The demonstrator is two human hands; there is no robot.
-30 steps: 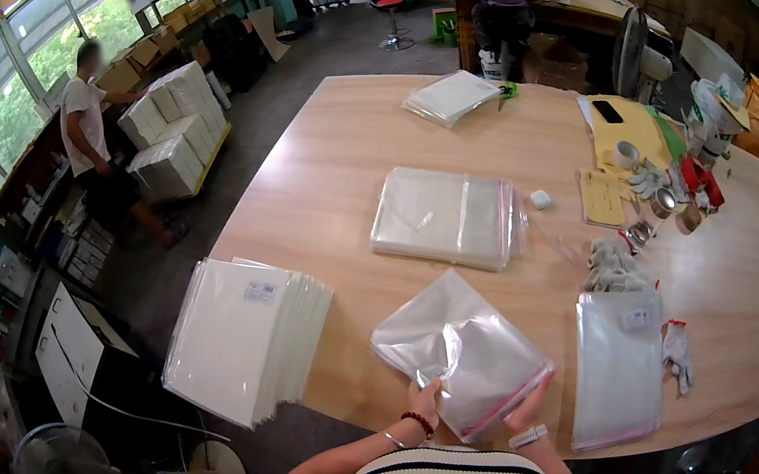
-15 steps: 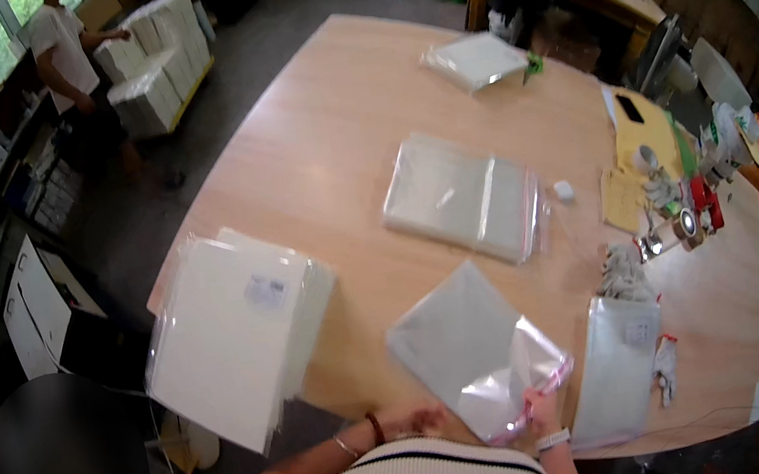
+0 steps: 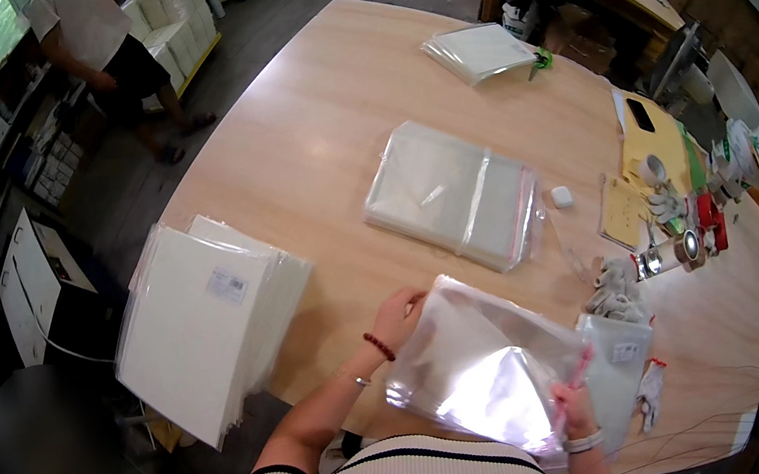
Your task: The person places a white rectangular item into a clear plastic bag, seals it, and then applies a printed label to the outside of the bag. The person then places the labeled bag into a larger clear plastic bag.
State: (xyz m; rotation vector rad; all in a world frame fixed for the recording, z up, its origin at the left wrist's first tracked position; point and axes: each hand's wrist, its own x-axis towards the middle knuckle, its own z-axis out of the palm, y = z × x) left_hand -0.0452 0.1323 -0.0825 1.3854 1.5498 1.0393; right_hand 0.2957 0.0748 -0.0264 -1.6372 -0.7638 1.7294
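In front of me is a clear plastic bag (image 3: 482,356), its glossy film catching a bright reflection. My right hand (image 3: 574,409) grips the pinkish edge strip at its right end. At the bag's far left corner, my left hand (image 3: 401,316) has its fingers curled on the film edge; the fingertips are partly hidden. To the left lies a stack of white sheets in clear wrap (image 3: 186,317) with a label on top. Beyond the bag rests a thick pile of clear plastic bags (image 3: 442,190). Partly under my bag's right side sits another flat, labelled clear pack (image 3: 615,363).
Grey gloves (image 3: 616,292), a roll of tape (image 3: 672,254), a yellow folder (image 3: 646,134) and a phone (image 3: 640,115) lie on the table's right. Another wrapped white stack (image 3: 481,51) is at the far side. A person (image 3: 97,43) stands beyond the left edge; others work farther back.
My left hand has moved forward to the bag's far corner. The bag has shifted right over the labelled pack, my right hand still gripping its strip. The person at left has come nearer.
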